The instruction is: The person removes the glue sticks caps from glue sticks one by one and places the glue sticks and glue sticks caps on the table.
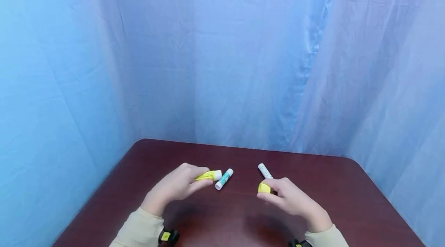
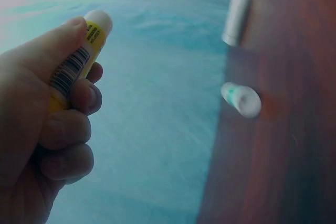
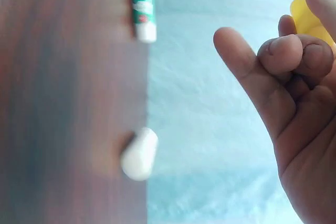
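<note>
Head view: left hand (image 1: 179,186) is gripping a yellow tube (image 1: 206,176) I'm judging light, stiff, slick, best held mid-barrel; right hand (image 1: 291,199) is pinching a yellow cap (image 1: 264,188).

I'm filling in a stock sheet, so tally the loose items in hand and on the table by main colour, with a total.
Yellow: 2 (yellow tube in left hand, yellow cap-like piece in right hand)
Green and white: 1 (green-and-white tube)
White: 1 (white tube)
Total: 4

A curtained-off booth; blue drapes (image 1: 226,58) hang around a table (image 1: 320,177).
</note>
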### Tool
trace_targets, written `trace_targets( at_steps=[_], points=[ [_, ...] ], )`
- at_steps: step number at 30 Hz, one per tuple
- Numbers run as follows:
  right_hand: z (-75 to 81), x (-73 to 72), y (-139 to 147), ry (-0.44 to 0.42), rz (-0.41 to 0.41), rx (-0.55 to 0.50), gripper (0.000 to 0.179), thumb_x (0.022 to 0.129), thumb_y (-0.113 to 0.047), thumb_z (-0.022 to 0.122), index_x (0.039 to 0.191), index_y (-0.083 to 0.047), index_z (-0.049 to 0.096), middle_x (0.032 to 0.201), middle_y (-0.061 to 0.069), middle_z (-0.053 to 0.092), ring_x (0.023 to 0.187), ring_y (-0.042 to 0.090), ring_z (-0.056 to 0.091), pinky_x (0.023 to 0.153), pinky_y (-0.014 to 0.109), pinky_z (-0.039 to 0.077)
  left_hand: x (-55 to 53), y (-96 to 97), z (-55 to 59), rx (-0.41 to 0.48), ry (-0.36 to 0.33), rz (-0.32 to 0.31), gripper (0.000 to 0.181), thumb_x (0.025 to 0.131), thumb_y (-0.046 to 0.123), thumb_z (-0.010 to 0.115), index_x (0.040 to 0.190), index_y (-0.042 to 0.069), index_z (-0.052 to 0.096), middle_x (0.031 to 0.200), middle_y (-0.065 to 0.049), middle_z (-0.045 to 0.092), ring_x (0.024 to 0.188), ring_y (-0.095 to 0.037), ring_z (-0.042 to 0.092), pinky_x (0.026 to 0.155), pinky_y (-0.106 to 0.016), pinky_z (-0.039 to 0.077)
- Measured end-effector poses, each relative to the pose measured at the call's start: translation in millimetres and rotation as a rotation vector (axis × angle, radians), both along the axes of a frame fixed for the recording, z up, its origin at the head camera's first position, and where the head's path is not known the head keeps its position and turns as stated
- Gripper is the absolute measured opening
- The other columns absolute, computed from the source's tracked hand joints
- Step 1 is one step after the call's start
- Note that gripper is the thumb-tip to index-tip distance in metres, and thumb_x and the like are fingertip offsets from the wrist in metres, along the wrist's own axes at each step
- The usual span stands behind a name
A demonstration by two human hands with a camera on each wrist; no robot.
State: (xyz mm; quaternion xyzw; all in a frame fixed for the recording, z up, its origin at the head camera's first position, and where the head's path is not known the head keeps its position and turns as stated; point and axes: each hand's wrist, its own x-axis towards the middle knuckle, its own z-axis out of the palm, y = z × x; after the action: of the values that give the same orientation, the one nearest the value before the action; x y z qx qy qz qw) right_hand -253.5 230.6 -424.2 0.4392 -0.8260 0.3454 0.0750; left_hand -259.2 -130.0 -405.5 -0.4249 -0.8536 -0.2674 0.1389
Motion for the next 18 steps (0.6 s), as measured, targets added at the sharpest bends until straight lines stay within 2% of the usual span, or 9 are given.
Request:
trace_targets(
  at_steps=[4, 10, 14, 18],
  points=[
    [-1.4, -5.2, 3.1, -0.079, -0.024, 0.069, 0.019, 0.101, -0.030, 0.066, 0.085, -0.031, 0.057, 0.067, -0.018, 0.046, 0.057, -0.005, 0.040, 0.054, 0.017, 0.039, -4.7, -2.0, -0.4, -0.048, 0.013, -0.011, 0.023, 0.100, 0.031, 0.067, 0.085, 0.025, 0.052, 0.070, 0.015, 0.039, 0.063, -0.003, 0.041, 0.058, -0.019, 0.038],
    [6.1, -4.5, 17.8, -0.109, -0.119, 0.019, 0.020, 0.097, -0.030, 0.072, 0.083, -0.031, 0.058, 0.069, -0.016, 0.048, 0.059, 0.001, 0.042, 0.052, 0.022, 0.040, -6.2, -0.7, -3.0, -0.076, 0.092, 0.055, 0.024, 0.099, 0.033, 0.070, 0.086, 0.025, 0.051, 0.071, 0.015, 0.040, 0.065, -0.005, 0.043, 0.061, -0.021, 0.040],
    [14.1, -0.9, 24.0, -0.114, -0.172, 0.006, 0.010, 0.095, -0.030, 0.075, 0.095, -0.031, 0.064, 0.073, -0.013, 0.053, 0.061, 0.002, 0.045, 0.053, 0.023, 0.042, -4.7, 1.5, 0.6, -0.084, 0.126, 0.051, 0.022, 0.098, 0.033, 0.070, 0.088, 0.024, 0.053, 0.072, 0.015, 0.041, 0.065, -0.006, 0.043, 0.061, -0.021, 0.040],
    [16.9, 2.2, 25.9, -0.101, -0.196, -0.021, 0.023, 0.092, -0.026, 0.078, 0.109, -0.027, 0.062, 0.073, -0.012, 0.059, 0.057, 0.001, 0.046, 0.052, 0.022, 0.043, -2.1, 4.2, 1.7, -0.119, 0.138, 0.066, 0.024, 0.097, 0.033, 0.071, 0.088, 0.023, 0.052, 0.071, 0.015, 0.041, 0.064, -0.006, 0.042, 0.060, -0.021, 0.039]
  ],
)
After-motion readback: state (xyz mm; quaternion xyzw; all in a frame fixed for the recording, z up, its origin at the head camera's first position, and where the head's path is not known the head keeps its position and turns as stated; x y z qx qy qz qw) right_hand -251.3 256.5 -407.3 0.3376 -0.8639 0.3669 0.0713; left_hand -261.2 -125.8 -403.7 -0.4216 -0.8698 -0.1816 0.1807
